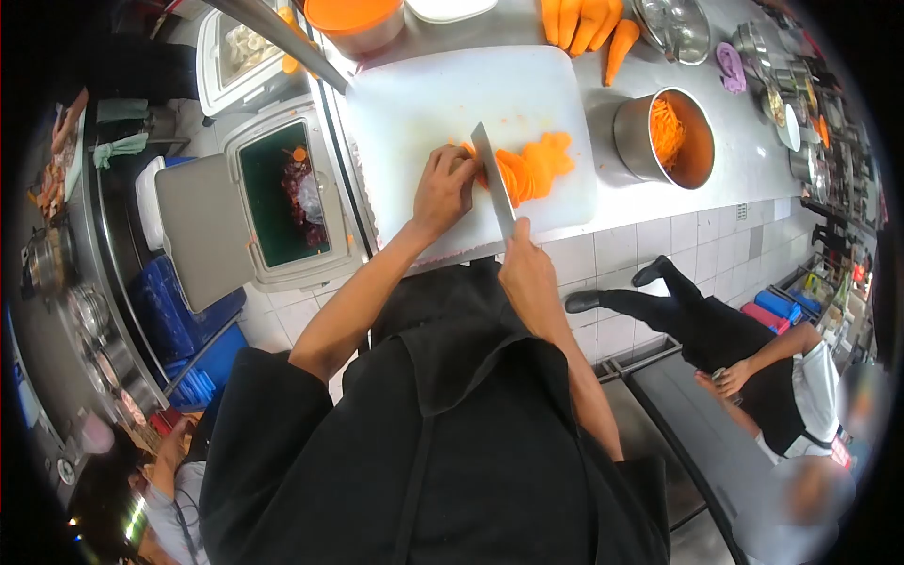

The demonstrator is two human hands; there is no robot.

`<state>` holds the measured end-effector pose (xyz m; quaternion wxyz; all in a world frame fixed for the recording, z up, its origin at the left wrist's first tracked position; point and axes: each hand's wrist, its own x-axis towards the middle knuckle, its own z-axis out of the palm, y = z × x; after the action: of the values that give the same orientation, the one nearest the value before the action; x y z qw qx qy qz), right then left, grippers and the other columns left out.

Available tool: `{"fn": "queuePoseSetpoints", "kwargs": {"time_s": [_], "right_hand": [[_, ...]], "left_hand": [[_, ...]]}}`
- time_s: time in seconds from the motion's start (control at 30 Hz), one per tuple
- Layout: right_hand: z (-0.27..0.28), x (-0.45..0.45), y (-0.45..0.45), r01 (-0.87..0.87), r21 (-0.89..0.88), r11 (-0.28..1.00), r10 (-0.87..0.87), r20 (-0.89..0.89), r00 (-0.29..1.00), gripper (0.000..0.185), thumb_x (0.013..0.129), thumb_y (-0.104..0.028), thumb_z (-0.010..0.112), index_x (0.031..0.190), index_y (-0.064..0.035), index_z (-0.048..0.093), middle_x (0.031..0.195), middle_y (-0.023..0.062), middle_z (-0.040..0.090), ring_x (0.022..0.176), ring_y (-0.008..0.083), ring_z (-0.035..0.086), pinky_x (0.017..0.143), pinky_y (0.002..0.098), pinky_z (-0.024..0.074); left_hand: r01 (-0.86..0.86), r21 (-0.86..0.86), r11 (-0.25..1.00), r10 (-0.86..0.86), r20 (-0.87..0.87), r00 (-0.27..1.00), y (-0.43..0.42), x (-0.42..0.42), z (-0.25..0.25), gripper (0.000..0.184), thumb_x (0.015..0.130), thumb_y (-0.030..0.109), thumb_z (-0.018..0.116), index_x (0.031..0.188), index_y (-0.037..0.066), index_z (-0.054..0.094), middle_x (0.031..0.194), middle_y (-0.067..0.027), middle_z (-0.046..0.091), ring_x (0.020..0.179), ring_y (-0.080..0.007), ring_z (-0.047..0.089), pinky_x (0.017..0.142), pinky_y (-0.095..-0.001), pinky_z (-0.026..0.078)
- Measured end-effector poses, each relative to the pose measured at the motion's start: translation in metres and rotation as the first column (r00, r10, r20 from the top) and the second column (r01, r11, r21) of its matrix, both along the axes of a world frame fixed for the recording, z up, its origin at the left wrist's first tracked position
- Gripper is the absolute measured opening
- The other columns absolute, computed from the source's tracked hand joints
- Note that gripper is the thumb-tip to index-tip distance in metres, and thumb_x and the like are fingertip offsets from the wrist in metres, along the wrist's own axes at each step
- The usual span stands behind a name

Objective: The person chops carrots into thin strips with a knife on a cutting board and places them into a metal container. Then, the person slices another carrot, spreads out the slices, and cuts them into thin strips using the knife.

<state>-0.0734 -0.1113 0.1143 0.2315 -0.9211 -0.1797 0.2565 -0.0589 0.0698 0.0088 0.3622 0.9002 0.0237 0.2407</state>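
On the white cutting board [405, 104], my left hand [444, 191] presses with bent fingers on a piece of carrot, mostly hidden under the fingertips. My right hand [527, 273] is wrapped round the handle of a knife [493, 174]. The blade stands on edge just right of my left fingertips, between them and a fanned row of thin orange carrot slices [537, 169]. To the right of the board, a metal pot [636, 141] holds shredded carrot [667, 134].
Whole peeled carrots [589, 24] and metal bowls [683, 28] lie behind the board. An orange-lidded tub [353, 14] stands at its back left. Left of the counter is an open bin [273, 235]. A co-worker [753, 367] is at the right, another person at lower left.
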Motion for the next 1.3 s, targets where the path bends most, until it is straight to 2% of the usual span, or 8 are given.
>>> {"fn": "queuePoseSetpoints", "kwargs": {"time_s": [0.13,0.23,0.33,0.4,0.67,0.73,0.97,1.3], "right_hand": [[-0.028,0.016,0.017,0.026,0.138,0.990,-0.035,0.062,0.997,0.039,0.087,0.003,0.048,0.125,0.0034,0.038,0.081,0.0336,0.064,0.075,0.0522,0.063,0.067,0.0595,0.0487],[-0.021,0.017,0.018,0.007,-0.060,0.998,-0.006,0.019,1.000,0.040,0.093,-0.003,0.055,0.129,0.0031,0.039,0.087,0.0310,0.064,0.081,0.0487,0.064,0.068,0.0560,0.0487],[-0.028,0.023,0.026,-0.055,-0.007,0.998,0.054,0.301,0.952,0.048,0.084,-0.002,0.059,0.129,0.0021,0.041,0.110,0.0316,0.059,0.100,0.0472,0.061,0.083,0.0540,0.0484],[-0.047,0.039,0.031,0.051,0.341,0.939,-0.096,0.115,0.989,0.055,0.077,0.000,0.059,0.130,-0.0036,0.045,0.110,0.0272,0.054,0.094,0.0490,0.059,0.083,0.0557,0.0490],[-0.042,0.048,0.029,-0.082,0.031,0.996,0.082,0.009,0.997,0.054,0.084,-0.010,0.061,0.135,0.0003,0.047,0.120,0.0304,0.055,0.099,0.0465,0.063,0.084,0.0511,0.0532],[-0.032,0.033,0.024,-0.060,0.061,0.996,0.056,0.065,0.996,0.051,0.088,-0.010,0.061,0.134,0.0012,0.045,0.114,0.0324,0.058,0.095,0.0482,0.063,0.080,0.0535,0.0524],[-0.036,0.002,0.001,-0.001,0.152,0.988,-0.019,0.125,0.992,0.040,0.097,-0.008,0.053,0.132,0.0009,0.036,0.073,0.0299,0.064,0.068,0.0519,0.062,0.062,0.0595,0.0484],[0.023,0.002,-0.005,-0.020,0.119,0.993,0.028,-0.068,0.997,0.031,0.086,0.002,0.050,0.115,0.0027,0.038,0.085,0.0320,0.064,0.076,0.0530,0.062,0.068,0.0599,0.0494]], "left_hand": [[-0.036,0.023,0.999,0.035,0.007,0.999,0.003,0.007,0.000,0.025,0.079,-0.004,0.066,0.101,0.006,0.065,0.112,-0.0129,0.058,0.111,-0.0360,0.055,0.094,-0.0439,0.049],[-0.016,0.019,1.000,0.016,0.000,1.000,0.001,0.003,-0.002,0.025,0.078,-0.004,0.066,0.101,0.005,0.064,0.114,-0.0136,0.057,0.112,-0.0372,0.054,0.094,-0.0447,0.049],[-0.009,0.018,1.000,0.008,0.010,1.000,-0.001,-0.004,-0.006,0.026,0.078,-0.004,0.065,0.103,0.006,0.064,0.114,-0.0138,0.057,0.113,-0.0378,0.054,0.094,-0.0449,0.049],[-0.031,-0.001,1.000,0.031,-0.012,0.999,-0.002,-0.001,-0.008,0.025,0.079,-0.003,0.065,0.103,0.006,0.063,0.114,-0.0139,0.057,0.113,-0.0385,0.054,0.094,-0.0454,0.050],[-0.114,0.042,0.993,0.112,0.041,0.993,-0.003,-0.001,-0.003,0.022,0.081,-0.001,0.066,0.102,0.007,0.063,0.112,-0.0144,0.059,0.108,-0.0377,0.057,0.090,-0.0450,0.049],[-0.175,-0.115,0.978,0.172,-0.033,0.985,-0.002,0.002,-0.003,0.020,0.083,0.000,0.067,0.101,0.006,0.063,0.110,-0.0143,0.060,0.103,-0.0367,0.059,0.087,-0.0445,0.048],[-0.135,-0.084,0.987,0.135,-0.006,0.991,-0.003,0.000,-0.003,0.021,0.083,-0.001,0.068,0.102,0.006,0.064,0.110,-0.0141,0.060,0.100,-0.0358,0.059,0.085,-0.0444,0.048],[-0.074,-0.001,0.997,0.074,0.027,0.997,-0.003,-0.005,-0.006,0.022,0.083,-0.001,0.067,0.104,0.006,0.067,0.107,-0.0127,0.060,0.099,-0.0330,0.059,0.084,-0.0423,0.049]]}}
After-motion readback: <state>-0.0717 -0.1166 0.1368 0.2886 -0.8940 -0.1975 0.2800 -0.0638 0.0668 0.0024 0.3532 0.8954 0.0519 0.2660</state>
